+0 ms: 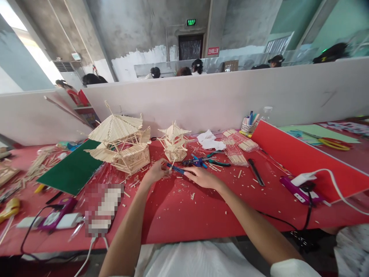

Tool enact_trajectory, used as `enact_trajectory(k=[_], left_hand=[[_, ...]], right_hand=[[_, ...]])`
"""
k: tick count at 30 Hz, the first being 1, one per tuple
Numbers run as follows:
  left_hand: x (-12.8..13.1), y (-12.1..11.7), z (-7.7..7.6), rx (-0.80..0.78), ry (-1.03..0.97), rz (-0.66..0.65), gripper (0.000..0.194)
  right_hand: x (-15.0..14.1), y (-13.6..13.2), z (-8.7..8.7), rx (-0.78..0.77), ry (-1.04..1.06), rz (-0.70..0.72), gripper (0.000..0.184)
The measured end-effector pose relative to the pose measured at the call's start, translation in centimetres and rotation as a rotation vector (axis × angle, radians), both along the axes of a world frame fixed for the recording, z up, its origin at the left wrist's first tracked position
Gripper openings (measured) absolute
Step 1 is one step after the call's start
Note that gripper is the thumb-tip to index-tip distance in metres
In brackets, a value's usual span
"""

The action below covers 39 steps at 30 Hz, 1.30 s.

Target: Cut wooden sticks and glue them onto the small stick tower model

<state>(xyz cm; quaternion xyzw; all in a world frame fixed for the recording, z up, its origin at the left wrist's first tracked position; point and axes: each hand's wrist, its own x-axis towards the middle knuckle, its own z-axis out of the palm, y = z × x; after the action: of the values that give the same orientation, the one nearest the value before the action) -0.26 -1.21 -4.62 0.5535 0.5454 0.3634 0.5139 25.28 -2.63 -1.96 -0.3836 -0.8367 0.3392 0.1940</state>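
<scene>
My left hand [157, 171] is closed in a pinch on a thin wooden stick [173, 164] that points up and away. My right hand [201, 177] grips a slim dark blue tool [176, 168], which looks like a utility knife; its far end lies against the stick near my left fingers. Just beyond my hands stands a small pavilion model [174, 144] built of wooden sticks. To its left is a larger stick pavilion [123, 144] with a tiered roof. Blue-handled pliers [198, 161] and green-and-black pliers [219, 163] lie past my right hand.
Stick offcuts litter the red table [173, 223]. On the right are bundled sticks [235, 152], a black knife [256, 172], a red board [300, 161] and a purple power strip [301, 190]. A green board [72, 169] and another power strip [56, 217] lie left; a white partition [201, 100] stands behind.
</scene>
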Motion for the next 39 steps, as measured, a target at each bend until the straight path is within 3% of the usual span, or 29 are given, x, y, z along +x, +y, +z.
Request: enact_trajectory(k=[25, 34, 39], left_hand=[[0.2, -0.3, 0.4, 0.005, -0.025, -0.009, 0.037], [-0.3, 0.1, 0.1, 0.044, 0.016, -0.024, 0.037], [-0.5, 0.3, -0.4, 0.086, 0.059, -0.032, 0.035]], right_hand=[[-0.2, -0.2, 0.1, 0.028, -0.013, 0.011, 0.047], [-1.2, -0.3, -1.1, 0.141, -0.107, -0.028, 0.042], [-1.5, -0.2, -1.9, 0.190, -0.258, -0.097, 0.048]])
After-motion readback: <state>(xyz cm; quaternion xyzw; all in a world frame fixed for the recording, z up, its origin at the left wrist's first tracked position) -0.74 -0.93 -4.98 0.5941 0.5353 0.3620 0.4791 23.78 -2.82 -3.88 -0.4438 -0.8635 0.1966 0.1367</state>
